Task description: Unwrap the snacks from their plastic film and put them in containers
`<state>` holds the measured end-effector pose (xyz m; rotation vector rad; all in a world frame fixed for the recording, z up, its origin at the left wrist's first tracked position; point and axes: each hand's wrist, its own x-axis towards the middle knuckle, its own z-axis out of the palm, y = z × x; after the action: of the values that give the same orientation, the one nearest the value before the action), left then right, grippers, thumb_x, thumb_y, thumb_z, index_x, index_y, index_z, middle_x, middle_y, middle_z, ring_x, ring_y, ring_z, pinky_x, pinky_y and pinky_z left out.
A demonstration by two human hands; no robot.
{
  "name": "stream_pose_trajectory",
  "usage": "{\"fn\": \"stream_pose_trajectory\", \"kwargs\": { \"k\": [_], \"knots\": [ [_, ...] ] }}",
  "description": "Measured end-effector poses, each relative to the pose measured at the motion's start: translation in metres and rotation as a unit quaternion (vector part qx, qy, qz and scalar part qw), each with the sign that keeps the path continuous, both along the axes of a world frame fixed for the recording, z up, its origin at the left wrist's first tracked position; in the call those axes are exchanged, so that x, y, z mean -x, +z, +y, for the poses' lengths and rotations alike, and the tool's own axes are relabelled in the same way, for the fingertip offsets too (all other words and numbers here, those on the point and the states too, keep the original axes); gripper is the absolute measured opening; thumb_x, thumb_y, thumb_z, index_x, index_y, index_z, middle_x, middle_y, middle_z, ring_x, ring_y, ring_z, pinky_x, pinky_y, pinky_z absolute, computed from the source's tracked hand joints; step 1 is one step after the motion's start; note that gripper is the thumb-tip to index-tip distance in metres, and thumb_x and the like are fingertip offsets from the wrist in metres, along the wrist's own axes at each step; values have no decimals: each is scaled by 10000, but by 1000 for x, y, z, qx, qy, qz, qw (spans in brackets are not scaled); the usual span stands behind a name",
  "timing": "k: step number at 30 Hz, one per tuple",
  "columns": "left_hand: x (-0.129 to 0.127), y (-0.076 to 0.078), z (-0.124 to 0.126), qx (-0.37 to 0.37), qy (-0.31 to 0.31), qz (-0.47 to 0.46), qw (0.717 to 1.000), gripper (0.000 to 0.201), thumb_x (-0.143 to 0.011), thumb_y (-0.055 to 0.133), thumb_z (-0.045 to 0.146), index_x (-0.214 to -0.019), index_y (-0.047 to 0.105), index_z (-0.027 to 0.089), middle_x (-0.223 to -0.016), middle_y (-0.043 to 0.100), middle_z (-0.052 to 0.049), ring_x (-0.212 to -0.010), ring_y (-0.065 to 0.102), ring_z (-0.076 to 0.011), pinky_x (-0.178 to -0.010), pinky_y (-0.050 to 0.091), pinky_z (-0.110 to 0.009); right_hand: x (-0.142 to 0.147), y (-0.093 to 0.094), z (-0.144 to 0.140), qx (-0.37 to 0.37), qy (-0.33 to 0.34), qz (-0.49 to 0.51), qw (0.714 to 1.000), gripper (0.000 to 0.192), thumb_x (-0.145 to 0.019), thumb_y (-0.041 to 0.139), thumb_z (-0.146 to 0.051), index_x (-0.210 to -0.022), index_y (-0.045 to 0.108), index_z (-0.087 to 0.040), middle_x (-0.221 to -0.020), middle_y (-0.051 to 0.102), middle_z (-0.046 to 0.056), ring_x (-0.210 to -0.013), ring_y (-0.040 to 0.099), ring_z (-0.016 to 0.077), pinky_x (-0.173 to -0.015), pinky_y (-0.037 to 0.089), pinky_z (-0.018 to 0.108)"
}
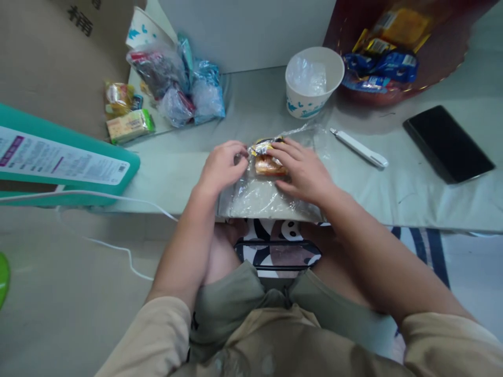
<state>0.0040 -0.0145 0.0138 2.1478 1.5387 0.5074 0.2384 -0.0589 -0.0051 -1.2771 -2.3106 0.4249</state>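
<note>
A small packaged snack point(270, 165) in a yellow and clear wrapper lies on a clear plastic bag point(267, 199), spread flat near the table's front edge. My right hand point(302, 170) rests over the snack's right side, its fingers stretched across the wrapper. At the left end of the wrapper, my left hand point(226, 163) has its fingers curled with thumb and forefinger close together. What lies between those fingertips is too small to make out. A white utility knife point(359, 149) lies on the table right of the bag.
Behind my hands stands a paper cup point(314, 89) with clear plastic inside. A phone point(448, 144) and a red basket point(440, 76) of snacks are at right. Wrapped packets point(173, 89) sit back left, near a green container point(70, 157) and a white cable point(118, 196).
</note>
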Motion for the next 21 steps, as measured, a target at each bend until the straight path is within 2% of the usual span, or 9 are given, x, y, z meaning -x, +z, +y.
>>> {"fn": "stream_pose_trajectory", "kwargs": {
  "k": [3, 5, 7, 9, 11, 15, 18, 21],
  "knots": [
    [-9, -3, 4, 44, 103, -148, 983, 153, -856, 522, 227, -715, 576, 200, -902, 736, -55, -920, 693, -203, -822, 559, -316, 4, -2, 0, 20, -16, -5, 1000, 746, -798, 661, -172, -1521, 493, -247, -1449, 585, 139, -1346, 550, 372, -1061, 527, 565],
    [-16, -1, 4, 131, 156, -277, 939, 202, -892, 514, 301, -715, 497, 205, -858, 710, -42, -828, 687, -171, -607, 494, -229, 5, -2, -1, 28, -34, -1, 999, 789, -790, 685, -182, -1542, 470, -290, -1456, 541, 139, -1252, 601, 356, -991, 567, 537],
    [-22, 4, 3, 224, 186, -370, 882, 239, -899, 544, 383, -758, 463, 208, -865, 709, -36, -745, 692, -149, -472, 365, -170, 5, -2, -2, 29, -43, 1, 999, 847, -774, 716, -190, -1560, 441, -345, -1548, 450, 129, -1270, 590, 371, -987, 568, 550],
    [-26, 9, 2, 281, 203, -418, 840, 254, -878, 589, 420, -805, 466, 211, -863, 720, -35, -691, 707, -144, -410, 259, -146, 5, -3, -1, 27, -44, -1, 999, 878, -763, 727, -187, -1573, 427, -350, -1616, 381, 130, -1331, 554, 402, -1019, 549, 581],
    [-25, 13, 3, 312, 215, -439, 814, 246, -861, 604, 420, -822, 477, 213, -821, 724, -34, -642, 712, -147, -369, 180, -144, 3, -2, 0, 29, -31, 4, 999, 860, -772, 719, -191, -1574, 438, -318, -1616, 399, 146, -1362, 537, 409, -1049, 534, 592],
    [-18, 15, 7, 344, 218, -452, 793, 237, -829, 607, 414, -809, 470, 222, -795, 738, -52, -607, 717, -163, -341, 149, -152, -4, 0, 2, 32, 19, 44, 998, 691, -855, 678, -252, -1525, 512, -280, -1524, 542, 132, -1354, 570, 356, -1075, 540, 536],
    [-16, 14, 7, 327, 234, -454, 795, 242, -788, 620, 391, -798, 443, 226, -837, 756, -67, -656, 745, -183, -355, 186, -156, -8, 0, 2, 14, 24, 65, 998, 525, -913, 625, -253, -1438, 607, -279, -1468, 615, 112, -1293, 627, 321, -1043, 563, 501],
    [-17, 12, 3, 312, 250, -444, 802, 202, -776, 591, 355, -787, 439, 224, -830, 760, -69, -658, 750, -181, -362, 158, -156, -8, -1, 2, -9, 35, 82, 996, 438, -952, 578, -235, -1382, 656, -260, -1410, 665, 109, -1247, 662, 295, -1041, 564, 479]
  ]
}}
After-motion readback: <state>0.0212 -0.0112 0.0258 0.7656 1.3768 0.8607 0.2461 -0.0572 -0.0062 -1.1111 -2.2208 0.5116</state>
